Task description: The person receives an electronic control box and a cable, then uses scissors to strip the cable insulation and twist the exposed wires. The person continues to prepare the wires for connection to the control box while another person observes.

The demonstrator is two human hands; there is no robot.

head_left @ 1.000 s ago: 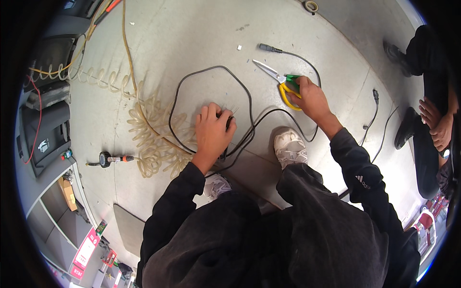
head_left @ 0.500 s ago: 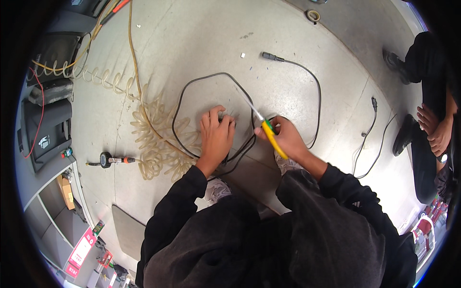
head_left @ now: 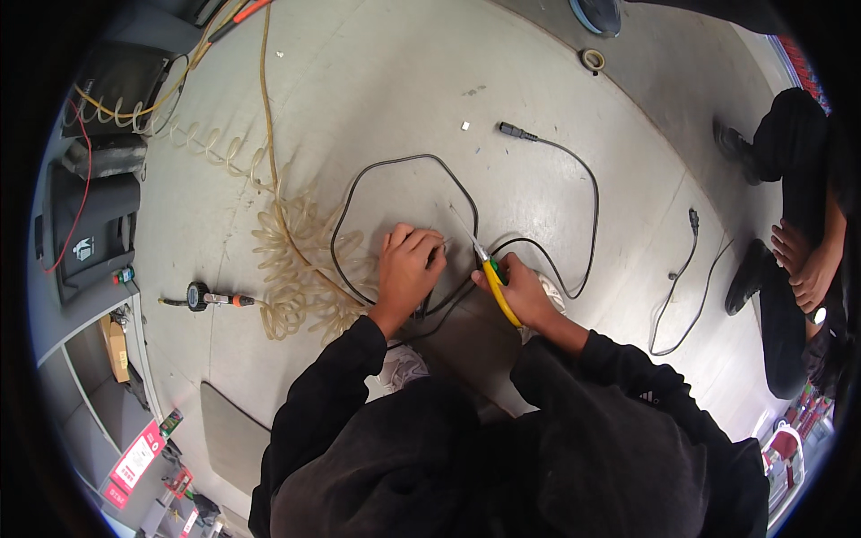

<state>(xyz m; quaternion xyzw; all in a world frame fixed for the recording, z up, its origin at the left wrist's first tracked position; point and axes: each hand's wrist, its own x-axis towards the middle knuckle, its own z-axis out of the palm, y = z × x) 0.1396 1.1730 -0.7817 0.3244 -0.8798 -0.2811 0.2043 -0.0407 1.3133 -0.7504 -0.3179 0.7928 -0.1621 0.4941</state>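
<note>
My left hand [head_left: 410, 272] is closed, fingers curled, over a black cable [head_left: 437, 158]; a thin tip shows beside the fingertips, and the fingers hide most of what they grip. In my right hand [head_left: 529, 296] is a hand tool [head_left: 501, 294] with yellow and green handles and a slender metal nose, like pliers. The nose points away from me and to the left, near the cable. The cable lies in wide loops on the floor around my hands, with a black plug [head_left: 517, 132] at its far end.
A coiled clear hose [head_left: 291, 260] heaps to the left, joined to a gauge tool [head_left: 199, 297]. Another black cable [head_left: 686, 260] lies at right, before a seated person [head_left: 794, 179]. A tape roll [head_left: 593, 60] sits far off. Grey shelving [head_left: 81, 386] and a board [head_left: 235, 430] stand at lower left.
The view has shifted slightly. My right hand with the tool has moved a little toward me and left, bringing the hands closer. A shoe has come into view at the top right.
</note>
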